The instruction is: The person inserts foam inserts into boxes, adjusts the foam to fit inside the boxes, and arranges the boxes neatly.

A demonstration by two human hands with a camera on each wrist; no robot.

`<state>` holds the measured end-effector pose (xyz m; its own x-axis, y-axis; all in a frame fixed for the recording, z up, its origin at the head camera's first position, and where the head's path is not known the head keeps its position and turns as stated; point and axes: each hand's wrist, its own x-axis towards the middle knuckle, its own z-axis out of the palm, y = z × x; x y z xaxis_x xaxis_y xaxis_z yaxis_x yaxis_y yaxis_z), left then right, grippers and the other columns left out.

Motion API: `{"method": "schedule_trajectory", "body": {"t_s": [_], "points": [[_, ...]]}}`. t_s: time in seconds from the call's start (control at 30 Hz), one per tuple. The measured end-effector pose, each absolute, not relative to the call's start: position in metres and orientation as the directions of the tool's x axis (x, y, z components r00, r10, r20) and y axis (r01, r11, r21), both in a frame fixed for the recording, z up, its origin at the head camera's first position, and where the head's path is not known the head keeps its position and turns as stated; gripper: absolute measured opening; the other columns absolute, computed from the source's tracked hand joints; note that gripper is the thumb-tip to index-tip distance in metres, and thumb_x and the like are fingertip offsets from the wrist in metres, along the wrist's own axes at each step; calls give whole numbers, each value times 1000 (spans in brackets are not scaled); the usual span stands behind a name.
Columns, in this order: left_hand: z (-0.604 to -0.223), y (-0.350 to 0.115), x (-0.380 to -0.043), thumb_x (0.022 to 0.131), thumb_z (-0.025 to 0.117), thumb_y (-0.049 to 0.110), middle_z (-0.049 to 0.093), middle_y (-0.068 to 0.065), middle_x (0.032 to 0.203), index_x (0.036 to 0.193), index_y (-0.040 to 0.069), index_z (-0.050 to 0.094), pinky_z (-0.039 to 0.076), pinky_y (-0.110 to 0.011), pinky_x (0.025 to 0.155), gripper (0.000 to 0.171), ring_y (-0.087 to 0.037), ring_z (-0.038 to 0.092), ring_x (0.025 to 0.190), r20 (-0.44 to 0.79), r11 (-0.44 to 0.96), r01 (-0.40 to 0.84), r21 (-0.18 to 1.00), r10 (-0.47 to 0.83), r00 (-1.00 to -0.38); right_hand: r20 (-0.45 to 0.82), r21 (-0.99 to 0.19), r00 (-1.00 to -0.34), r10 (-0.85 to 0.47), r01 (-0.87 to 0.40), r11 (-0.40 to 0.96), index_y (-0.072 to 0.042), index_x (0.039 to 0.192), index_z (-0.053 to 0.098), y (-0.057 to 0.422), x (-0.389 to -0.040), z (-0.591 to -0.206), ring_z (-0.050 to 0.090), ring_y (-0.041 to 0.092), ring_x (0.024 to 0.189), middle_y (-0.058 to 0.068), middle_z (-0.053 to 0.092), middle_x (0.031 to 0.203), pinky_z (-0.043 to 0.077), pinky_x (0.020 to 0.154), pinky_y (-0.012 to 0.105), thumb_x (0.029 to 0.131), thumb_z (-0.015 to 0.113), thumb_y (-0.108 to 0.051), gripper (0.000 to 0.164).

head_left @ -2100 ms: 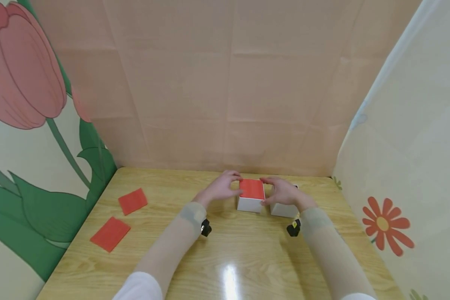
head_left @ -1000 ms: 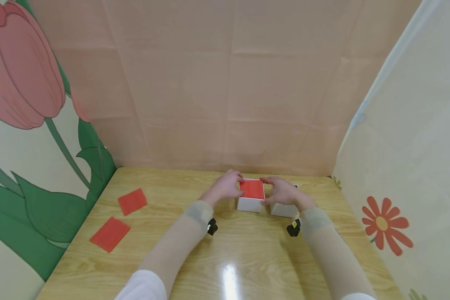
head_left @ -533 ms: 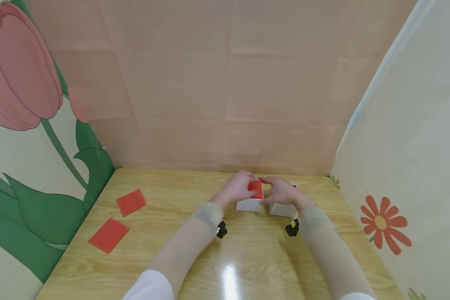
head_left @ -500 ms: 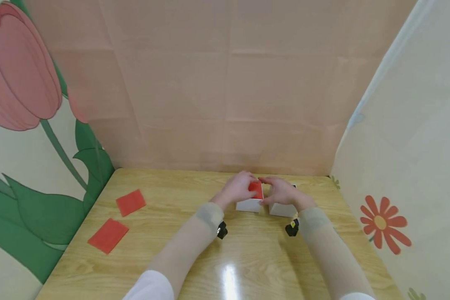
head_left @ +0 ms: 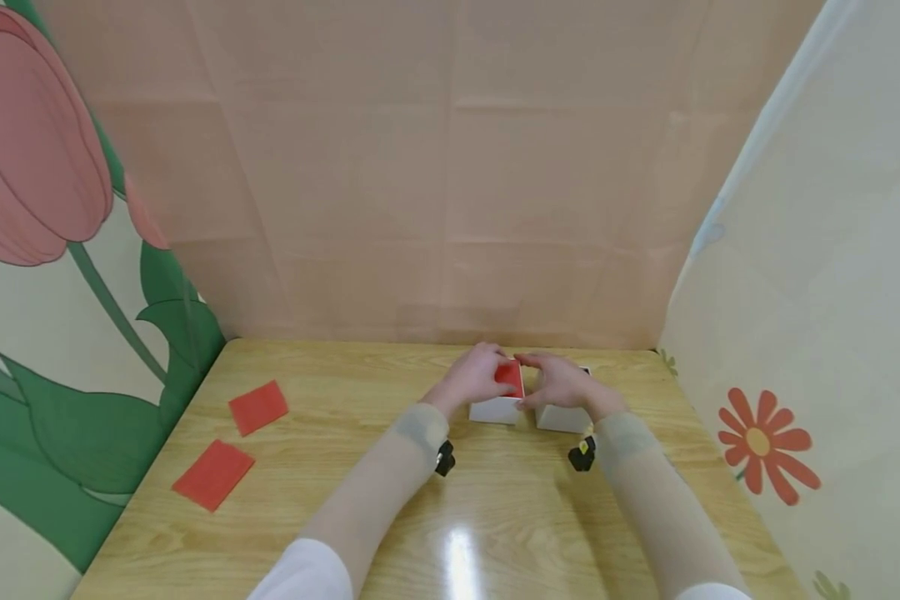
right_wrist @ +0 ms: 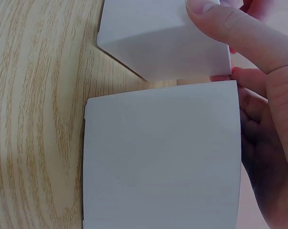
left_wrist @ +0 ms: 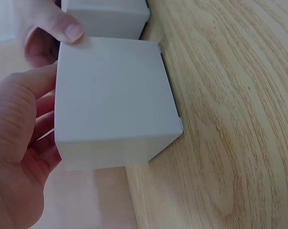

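A white box (head_left: 492,411) stands near the back of the table, with a red sheet (head_left: 510,379) showing inside its top rim. My left hand (head_left: 471,379) lies over the left part of that sheet, thumb and fingers spread apart and touching down on it. From the other side my right hand (head_left: 566,383) grips the box, thumb at the front right corner and fingers at the back right corner. In the left wrist view the left thumb reaches over the edge of the white box (left_wrist: 112,88). The left fingertips are hidden behind the rim there.
A second white box (head_left: 562,419) stands just right of the first, partly under my right hand. Two red sheets (head_left: 258,407) (head_left: 213,475) lie flat on the left of the wooden table (head_left: 390,542). Fabric screens surround the back and sides.
My left hand has moved right, from beside the box to over the red sheet, covering its left part. The right hand keeps its hold. The view has shifted slightly.
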<state>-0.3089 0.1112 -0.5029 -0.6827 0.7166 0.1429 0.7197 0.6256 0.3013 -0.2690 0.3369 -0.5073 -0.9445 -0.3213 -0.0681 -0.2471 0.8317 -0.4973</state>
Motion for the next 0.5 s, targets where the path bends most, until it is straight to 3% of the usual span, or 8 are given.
{"method": "schedule_trajectory", "body": {"t_s": [0.23,0.37,0.43,0.5], "points": [[-501,110,-306,96,82,39,64,-6,134,137,17,75,52,-30,93,46,-21,57,117,142,611,741,279,737,-661,-73,-500,-944,-323,-245,830,-13,166,42,336,-270,-509,48,12,55,15,54,155,48,97,51,81,95,-46,106],[-500,111,-306,97,81,40,63,-5,135,138,18,74,51,-31,94,48,-20,56,117,119,628,732,265,732,-671,-80,-495,-945,-317,-239,835,-15,166,42,334,-270,-509,51,15,59,14,50,160,48,101,52,80,95,-47,106],[-500,112,-308,97,81,41,63,-4,136,139,19,74,51,-31,95,48,-20,55,118,109,637,729,250,730,-675,-74,-484,-946,-316,-243,841,-16,166,42,334,-270,-508,60,20,72,15,48,162,47,106,56,80,94,-48,105],[-500,113,-308,96,82,41,63,-4,136,139,19,74,51,-32,95,48,-20,55,119,103,644,728,236,728,-678,-67,-476,-946,-316,-248,844,-16,166,43,333,-270,-508,67,29,98,16,47,163,44,111,61,80,94,-49,105]]}}
